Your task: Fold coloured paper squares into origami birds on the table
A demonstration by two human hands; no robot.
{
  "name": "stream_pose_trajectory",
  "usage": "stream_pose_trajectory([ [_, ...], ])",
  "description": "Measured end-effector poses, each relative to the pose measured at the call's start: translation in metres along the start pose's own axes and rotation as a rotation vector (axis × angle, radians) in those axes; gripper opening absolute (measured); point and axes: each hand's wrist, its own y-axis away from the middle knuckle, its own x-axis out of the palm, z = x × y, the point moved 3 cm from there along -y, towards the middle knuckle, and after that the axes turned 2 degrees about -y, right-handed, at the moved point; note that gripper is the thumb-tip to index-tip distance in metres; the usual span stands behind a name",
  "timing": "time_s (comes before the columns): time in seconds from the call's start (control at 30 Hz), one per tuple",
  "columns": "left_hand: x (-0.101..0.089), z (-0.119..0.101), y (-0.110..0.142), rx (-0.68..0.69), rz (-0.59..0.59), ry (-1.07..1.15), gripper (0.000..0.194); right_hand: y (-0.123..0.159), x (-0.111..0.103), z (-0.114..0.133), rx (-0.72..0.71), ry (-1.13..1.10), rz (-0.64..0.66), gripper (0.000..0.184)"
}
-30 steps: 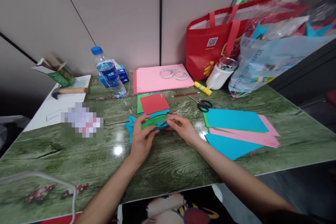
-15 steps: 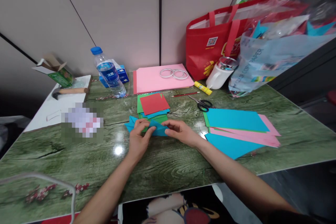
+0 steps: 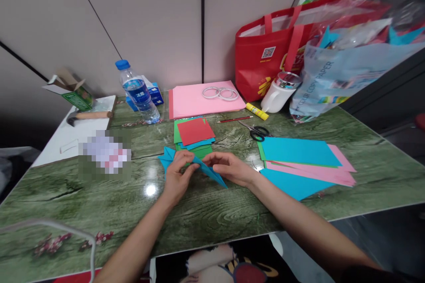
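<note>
My left hand (image 3: 179, 174) pinches a piece of folded blue paper (image 3: 212, 174) between thumb and fingers, just above the table. The paper slants down to the right and ends in a point. My right hand (image 3: 232, 168) is at its far side, fingers curled against it; the paper hides part of the fingertips. Left of my left hand lies another folded blue paper piece (image 3: 168, 154) with pointed ends, partly covered by the hand. Beyond my hands is a stack of paper squares, a red square (image 3: 195, 131) on top and green and blue edges below.
Black-handled scissors (image 3: 258, 132), a pencil (image 3: 235, 119) and a glue stick (image 3: 257, 111) lie beyond my right hand. Blue sheets (image 3: 299, 150) and pink ones are at the right. Farther back stand a water bottle (image 3: 141, 97), a white mug (image 3: 277, 97) and a red bag (image 3: 252, 62).
The folded blue paper has turned from lying crosswise to slanting, its point now toward me on the right. My right hand has shifted from its right end to its far side.
</note>
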Motion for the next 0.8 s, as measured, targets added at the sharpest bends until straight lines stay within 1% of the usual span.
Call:
stream_pose_trajectory([
  [0.13, 0.001, 0.002, 0.000, 0.053, 0.018, -0.010, 0.002, 0.000, 0.001, -0.002, 0.002, -0.024, 0.061, 0.049],
  [0.2, 0.000, 0.002, 0.001, 0.066, 0.013, -0.005, 0.002, -0.001, 0.000, -0.004, 0.018, -0.061, 0.070, 0.044],
  [0.3, -0.001, 0.002, 0.001, 0.084, 0.005, 0.004, 0.003, -0.002, -0.002, -0.008, 0.041, -0.115, 0.018, 0.034],
  [0.37, -0.001, 0.001, 0.001, 0.090, -0.004, -0.003, 0.004, -0.002, -0.001, -0.009, 0.051, -0.104, -0.003, 0.028],
  [0.5, 0.000, 0.000, 0.000, 0.091, -0.016, -0.029, 0.007, -0.002, 0.004, -0.006, 0.045, -0.031, -0.004, 0.028],
  [0.6, 0.000, 0.001, 0.000, 0.086, -0.020, -0.041, 0.005, -0.003, 0.003, -0.002, 0.010, -0.007, -0.061, 0.027],
  [0.7, 0.000, 0.004, 0.000, 0.039, -0.025, -0.058, 0.007, -0.003, -0.001, 0.003, -0.084, -0.002, -0.138, 0.027],
  [0.8, -0.001, 0.006, 0.000, -0.039, -0.002, -0.084, 0.011, -0.003, -0.004, 0.005, -0.167, 0.054, -0.143, 0.032],
])
